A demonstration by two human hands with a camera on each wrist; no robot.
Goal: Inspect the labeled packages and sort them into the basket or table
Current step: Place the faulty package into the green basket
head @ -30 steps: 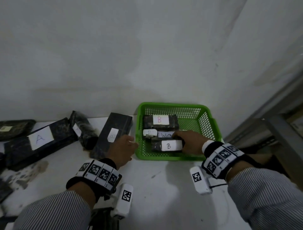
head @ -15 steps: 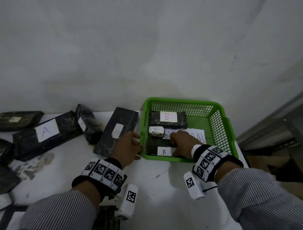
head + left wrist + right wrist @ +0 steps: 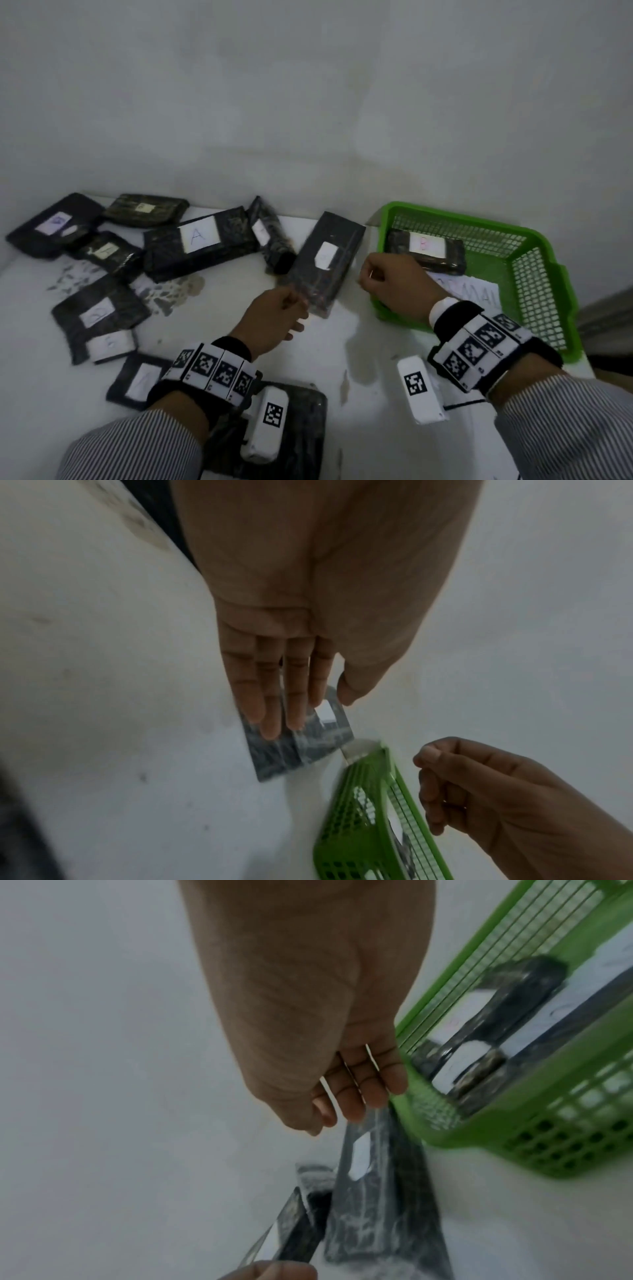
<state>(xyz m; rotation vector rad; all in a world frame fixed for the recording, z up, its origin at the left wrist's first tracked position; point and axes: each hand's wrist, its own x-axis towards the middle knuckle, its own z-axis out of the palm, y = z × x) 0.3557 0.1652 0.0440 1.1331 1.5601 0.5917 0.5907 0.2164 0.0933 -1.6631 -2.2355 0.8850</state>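
Observation:
A long black package [image 3: 322, 263] with a small white label lies on the white table just left of the green basket [image 3: 534, 274]. My left hand [image 3: 291, 308] reaches its near end with straight fingers [image 3: 274, 718] laid over the wrap [image 3: 294, 753]. My right hand [image 3: 373, 277] hovers over the basket's front left corner, fingers [image 3: 356, 1104] loosely curled and holding nothing. A package labelled B [image 3: 424, 250] lies at the back of the basket. The right wrist view shows more labelled packages [image 3: 479, 1047] inside the basket [image 3: 514, 1131].
Several black labelled packages lie across the left of the table, among them one marked A [image 3: 198, 240] and a narrow one [image 3: 270, 236] beside it. Another package [image 3: 294, 428] lies under my left forearm. A white sheet [image 3: 476, 291] lines the basket. The wall stands close behind.
My right hand has left the B package in the basket, lifted out and moved left to the basket's corner. The left hand stays at the long package's near end. The view has swung left.

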